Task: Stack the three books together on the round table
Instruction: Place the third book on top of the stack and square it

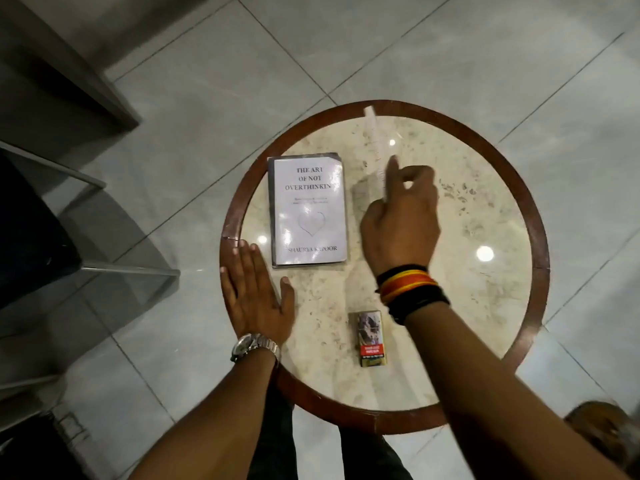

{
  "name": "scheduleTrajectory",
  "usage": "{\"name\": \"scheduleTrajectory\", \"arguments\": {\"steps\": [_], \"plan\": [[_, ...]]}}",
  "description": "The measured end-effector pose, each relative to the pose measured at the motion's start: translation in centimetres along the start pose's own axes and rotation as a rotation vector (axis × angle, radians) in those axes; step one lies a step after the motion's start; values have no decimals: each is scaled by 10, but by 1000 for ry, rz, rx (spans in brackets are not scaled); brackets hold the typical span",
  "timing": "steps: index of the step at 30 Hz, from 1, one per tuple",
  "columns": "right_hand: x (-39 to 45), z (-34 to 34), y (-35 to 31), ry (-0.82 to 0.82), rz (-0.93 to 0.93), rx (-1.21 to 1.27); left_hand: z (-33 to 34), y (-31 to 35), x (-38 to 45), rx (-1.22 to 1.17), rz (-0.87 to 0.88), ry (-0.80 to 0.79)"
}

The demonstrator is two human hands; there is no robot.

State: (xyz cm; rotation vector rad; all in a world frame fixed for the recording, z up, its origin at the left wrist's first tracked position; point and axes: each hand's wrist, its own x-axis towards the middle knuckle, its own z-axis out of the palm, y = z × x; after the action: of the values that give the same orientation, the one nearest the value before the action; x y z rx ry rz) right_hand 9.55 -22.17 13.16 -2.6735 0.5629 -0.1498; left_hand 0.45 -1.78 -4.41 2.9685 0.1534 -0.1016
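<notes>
The right hand [398, 223] was closed on a thin white book [375, 148], pinching its near end between thumb and fingers so that it stood on edge, seen almost edge-on and blurred. It hung over the far middle of the round table [540, 237]. To its left a stack [308, 209] lay flat on the marble, a white cover on top with a darker edge showing beneath; whether that was one book or two below could not be told. The left hand [256, 299] lay flat and open, palm down, on the table's left rim, holding nothing.

The step in hand looked like the last carry: the held book being brought over to the stack. The next move would call for turning it flat, squaring its corners with the cover below, and lowering it before letting go.

Room was easy. Bare marble lay between the book and the stack, and the whole right half of the table was free. A small pack [371, 337] stood near the near edge, well apart from the path. The stack sat close to the left rim, so a push leftward could slide it toward the edge.
</notes>
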Motion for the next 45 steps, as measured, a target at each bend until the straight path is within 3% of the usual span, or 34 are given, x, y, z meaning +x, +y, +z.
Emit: {"name": "scheduleTrajectory", "arguments": {"steps": [3, 6, 11, 13, 16, 19, 21, 25, 28, 31, 36, 41, 45], "plan": [[-13, 32, -43, -55, -75, -177, 4, -4, 2, 13, 4, -25], [-26, 63, -75, -175, -35, -240, 6, -5, 3, 39, 1, -63], [-45, 97, -87, -351, -25, -143, 2, -5, 2, 92, 46, -97], [-43, 94, -74, -335, -42, -59, -2, -3, 2, 37, 31, -97], [-33, 83, -37, -244, 97, -60, -5, 1, 2, -23, 7, -70], [-25, 74, -11, -374, 338, 50, -5, -1, 2, -36, 16, -62], [-24, 73, -8, -444, 368, 175, -3, -1, 2, -33, 26, -58], [-14, 74, -14, -359, 384, 214, 0, -2, 2, -24, 16, -44], [-4, 71, -5, -397, 460, 288, -6, 0, 3, -35, 17, -80], [-1, 66, 9, -436, 575, 396, -21, 3, 4, -177, -1, -131], [5, 67, -2, -458, 566, 461, -63, 46, 29, -711, -199, -172], [17, 77, -16, -524, 590, 472, -93, 101, 89, -761, -570, -273], [21, 78, -4, -605, 636, 534, -93, 90, 111, -841, -786, -390]]}}
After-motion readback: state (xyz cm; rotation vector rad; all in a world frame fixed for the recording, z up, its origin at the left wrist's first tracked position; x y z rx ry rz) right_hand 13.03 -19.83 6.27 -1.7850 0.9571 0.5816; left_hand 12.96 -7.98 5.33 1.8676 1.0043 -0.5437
